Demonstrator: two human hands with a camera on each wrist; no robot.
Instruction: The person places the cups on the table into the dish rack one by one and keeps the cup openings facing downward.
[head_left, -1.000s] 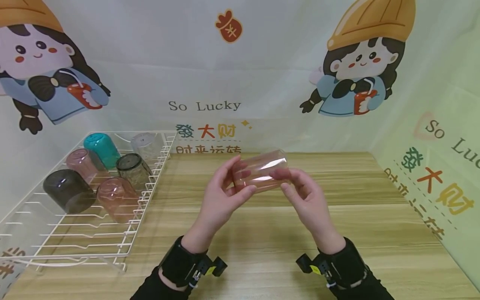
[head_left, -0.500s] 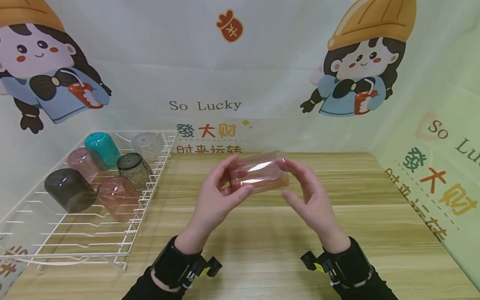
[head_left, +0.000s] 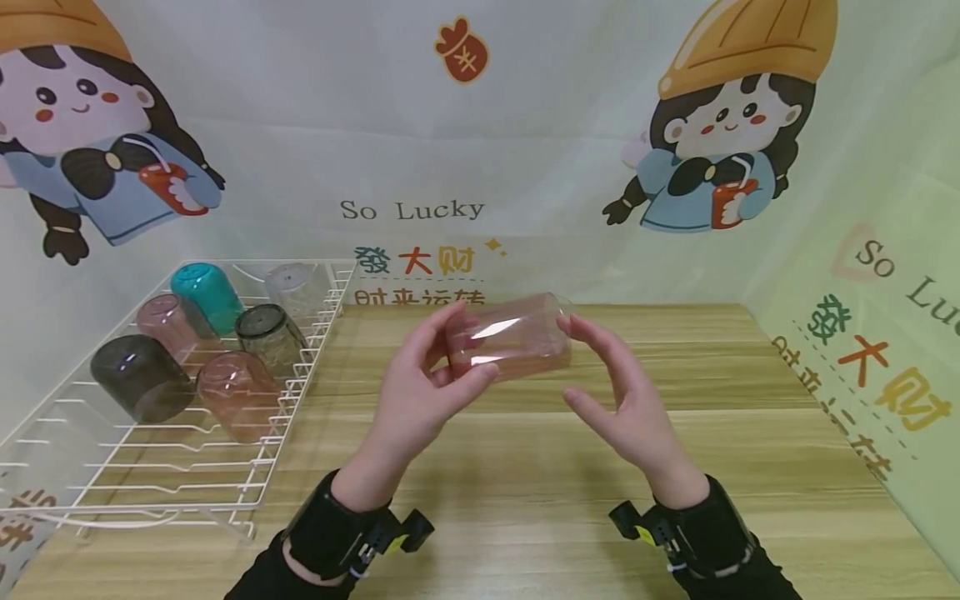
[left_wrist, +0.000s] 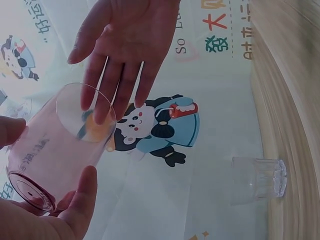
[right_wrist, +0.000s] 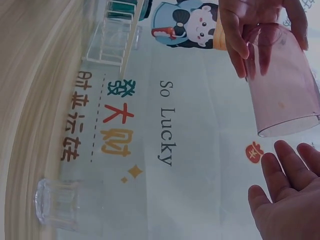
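A see-through pink cup (head_left: pixel 517 337) lies tilted on its side in the air above the table. My left hand (head_left: pixel 423 383) grips it near the base, with the thumb on the near side and fingers round the back. In the left wrist view the cup (left_wrist: pixel 60 135) has its mouth towards my right hand (left_wrist: pixel 135 45). That right hand (head_left: pixel 622 400) is spread beside the rim, holding nothing; the right wrist view shows a small gap between its fingertips (right_wrist: pixel 282 150) and the rim.
At the left, a white wire rack (head_left: pixel 172 492) bears several upside-down cups, among them a teal cup (head_left: pixel 206 296), a dark grey cup (head_left: pixel 138 375) and a pink cup (head_left: pixel 236 392). Both wrist views show a clear glass (left_wrist: pixel 257 177) on the wooden table (head_left: pixel 510 517). A printed curtain hangs behind.
My right hand has let go of the pink cup's rim end, its thumb and fingers spreading apart and moving slightly right. My left hand has shifted a little left with the cup.
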